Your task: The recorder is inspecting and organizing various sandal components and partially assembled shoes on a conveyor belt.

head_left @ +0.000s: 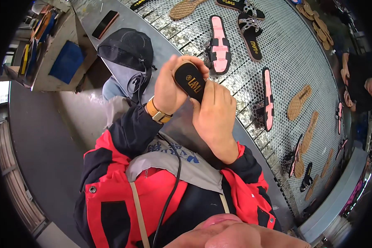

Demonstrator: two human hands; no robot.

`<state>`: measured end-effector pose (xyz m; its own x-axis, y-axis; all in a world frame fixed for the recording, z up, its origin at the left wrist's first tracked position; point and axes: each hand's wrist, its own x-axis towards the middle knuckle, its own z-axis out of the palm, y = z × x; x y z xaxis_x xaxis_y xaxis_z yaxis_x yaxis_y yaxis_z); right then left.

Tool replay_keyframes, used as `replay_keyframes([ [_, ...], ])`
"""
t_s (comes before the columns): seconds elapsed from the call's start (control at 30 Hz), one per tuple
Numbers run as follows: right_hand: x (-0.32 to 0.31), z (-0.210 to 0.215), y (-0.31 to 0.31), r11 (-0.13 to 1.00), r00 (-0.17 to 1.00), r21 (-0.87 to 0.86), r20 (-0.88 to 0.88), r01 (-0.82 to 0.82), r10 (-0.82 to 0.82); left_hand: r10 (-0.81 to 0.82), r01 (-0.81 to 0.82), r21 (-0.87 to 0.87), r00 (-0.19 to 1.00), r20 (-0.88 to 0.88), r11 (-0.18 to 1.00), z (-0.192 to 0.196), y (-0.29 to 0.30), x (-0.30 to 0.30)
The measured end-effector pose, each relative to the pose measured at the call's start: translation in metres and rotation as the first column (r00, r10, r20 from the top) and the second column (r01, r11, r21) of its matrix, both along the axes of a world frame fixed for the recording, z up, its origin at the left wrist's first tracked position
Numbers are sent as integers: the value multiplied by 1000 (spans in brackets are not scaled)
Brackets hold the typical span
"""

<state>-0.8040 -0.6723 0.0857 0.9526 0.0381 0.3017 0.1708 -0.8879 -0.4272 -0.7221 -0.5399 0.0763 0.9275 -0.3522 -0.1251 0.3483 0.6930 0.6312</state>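
Sandal [188,79] is at twelve o'clock before us, our left hand [168,89] curling around its rounded end, our right hand [215,112] pinching the other; another sandal [252,44] lies at its two o'clock

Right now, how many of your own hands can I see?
2: the left hand around the rounded end of the black sandal, the right hand over its other end. The sandal hides some palm.
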Motion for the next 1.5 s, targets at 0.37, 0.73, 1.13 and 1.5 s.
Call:
replay_keyframes([
  [0.37, -3, 3, -19, 995, 995, 40, -45, -90, 91, -86, -112, 481, 925, 371, 869, -2, -2, -13],
  [0.73, -10, 16, -40, 787, 749, -87, 260, -611, 610, -241, 253, 100, 963, -121, 962, -6, 15, 2],
  [1.13, -5, 11, -64, 768, 977, 628, -214, 123, 18, -202, -69, 643, 919, 337, 762, 3, -20, -41],
  [1.5, -11, -13, -63, 695, 973, 719, -172, 18, 152, -239, 229, 204, 971, 28, 952, -5, -8, -30],
])
